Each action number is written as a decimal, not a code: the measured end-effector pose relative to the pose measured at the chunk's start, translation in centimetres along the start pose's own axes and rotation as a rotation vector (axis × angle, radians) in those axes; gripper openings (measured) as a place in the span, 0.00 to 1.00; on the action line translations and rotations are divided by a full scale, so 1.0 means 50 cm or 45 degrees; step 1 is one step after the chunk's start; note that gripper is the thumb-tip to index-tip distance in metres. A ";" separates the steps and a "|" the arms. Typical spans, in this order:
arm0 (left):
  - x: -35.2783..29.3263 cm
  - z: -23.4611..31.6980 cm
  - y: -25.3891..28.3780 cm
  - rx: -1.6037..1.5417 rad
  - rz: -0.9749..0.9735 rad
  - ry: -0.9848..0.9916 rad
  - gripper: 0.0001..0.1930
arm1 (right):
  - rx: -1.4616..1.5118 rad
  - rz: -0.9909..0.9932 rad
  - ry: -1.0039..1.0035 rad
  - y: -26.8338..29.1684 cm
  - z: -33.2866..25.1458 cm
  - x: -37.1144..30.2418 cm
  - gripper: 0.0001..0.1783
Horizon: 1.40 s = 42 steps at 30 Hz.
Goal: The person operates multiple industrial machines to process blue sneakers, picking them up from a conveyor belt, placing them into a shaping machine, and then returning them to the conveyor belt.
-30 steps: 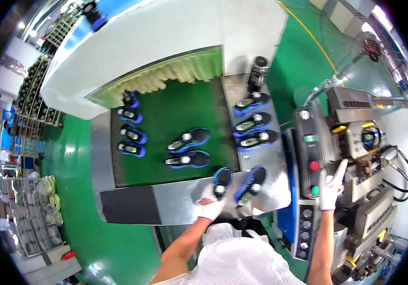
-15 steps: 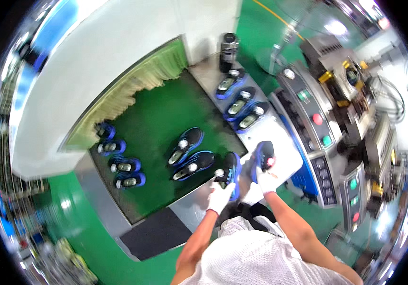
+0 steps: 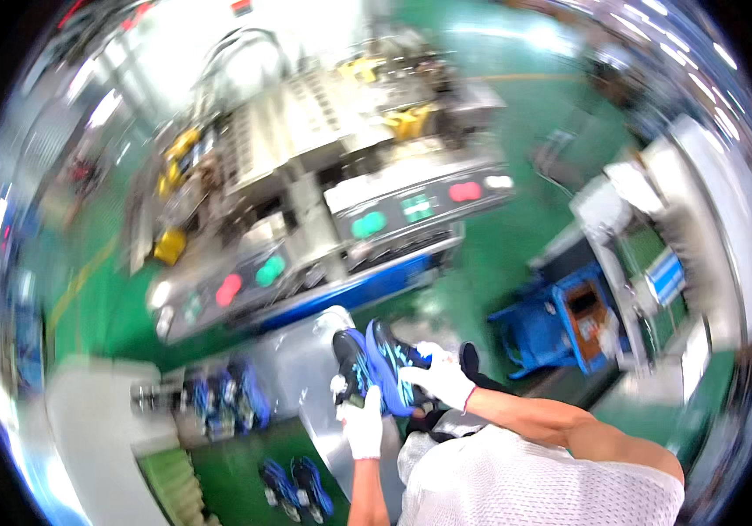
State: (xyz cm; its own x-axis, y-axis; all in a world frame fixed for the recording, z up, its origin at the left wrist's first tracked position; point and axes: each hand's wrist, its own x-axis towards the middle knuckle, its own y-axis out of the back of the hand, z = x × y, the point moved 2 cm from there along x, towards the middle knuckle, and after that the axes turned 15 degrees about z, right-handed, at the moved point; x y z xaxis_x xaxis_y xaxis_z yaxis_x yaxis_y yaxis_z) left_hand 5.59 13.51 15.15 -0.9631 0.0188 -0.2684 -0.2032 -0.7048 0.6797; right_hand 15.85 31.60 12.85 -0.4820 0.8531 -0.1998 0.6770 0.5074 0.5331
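Note:
My left hand (image 3: 363,428), in a white glove, grips one black and blue sneaker (image 3: 353,358) near its heel. A second, matching sneaker (image 3: 386,355) is in my right hand (image 3: 440,382), also gloved in white, with the fingers over its side. Both shoes are held side by side, close against each other, in front of my body, toes pointing away from me. They hang by the edge of a shiny metal tabletop (image 3: 293,355). The parts of the fingers under the shoes are hidden.
Ahead stands a machine with two control panels (image 3: 420,207) bearing red and green buttons. More sneakers (image 3: 227,399) sit at the tabletop's left end, and another pair (image 3: 295,489) lies on the green belt (image 3: 236,465). At right is a blue cart (image 3: 538,320).
My view has swung right, so the machine is now ahead and the belt is at lower left. The two sneakers, apart before, have come together side by side in my hands.

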 end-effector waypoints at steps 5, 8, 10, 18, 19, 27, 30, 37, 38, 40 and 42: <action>-0.118 0.222 -0.183 0.167 -0.274 -0.486 0.36 | 0.301 0.385 -0.506 0.357 0.036 0.012 0.48; -0.238 0.371 -0.276 0.203 -0.697 -0.714 0.49 | 0.628 0.862 -0.674 0.569 0.068 -0.041 0.39; -0.326 0.456 -0.352 0.344 -0.705 -0.861 0.46 | 0.743 1.140 -0.710 0.686 0.123 -0.079 0.37; -0.650 0.890 -0.753 -0.535 -1.176 -1.617 0.38 | 0.132 1.981 -0.487 1.101 0.271 -0.054 0.42; -0.692 0.927 -0.812 -0.467 -1.204 -1.692 0.37 | -0.046 2.026 -0.484 1.121 0.339 -0.015 0.43; -0.841 1.033 -1.081 -0.282 -1.293 -1.739 0.41 | -0.539 2.085 -0.857 1.328 0.564 0.169 0.42; -0.790 0.953 -1.027 -0.685 -1.048 -1.838 0.38 | -0.810 2.209 -0.493 1.380 0.597 0.176 0.38; -0.229 0.415 -0.601 0.173 -0.919 -1.089 0.24 | 0.030 0.988 0.090 0.890 0.196 0.296 0.27; -0.158 0.322 -0.512 0.242 -0.746 -1.050 0.24 | 0.281 0.591 0.212 0.800 0.232 0.339 0.27; -0.062 0.155 -0.311 0.488 -0.425 -0.586 0.24 | 0.455 0.091 -0.117 0.604 0.327 0.387 0.28; -0.056 -0.054 -0.116 0.442 -0.001 -0.212 0.22 | 0.226 -0.201 0.012 0.464 0.349 0.355 0.33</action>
State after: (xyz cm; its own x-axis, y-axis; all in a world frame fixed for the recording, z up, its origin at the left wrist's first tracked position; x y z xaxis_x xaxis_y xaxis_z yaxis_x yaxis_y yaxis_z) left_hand 9.93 15.64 10.14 -0.9726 0.1545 -0.1737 -0.2240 -0.4230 0.8780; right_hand 32.72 60.62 7.31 -0.5941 0.7609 -0.2608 0.6797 0.6483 0.3430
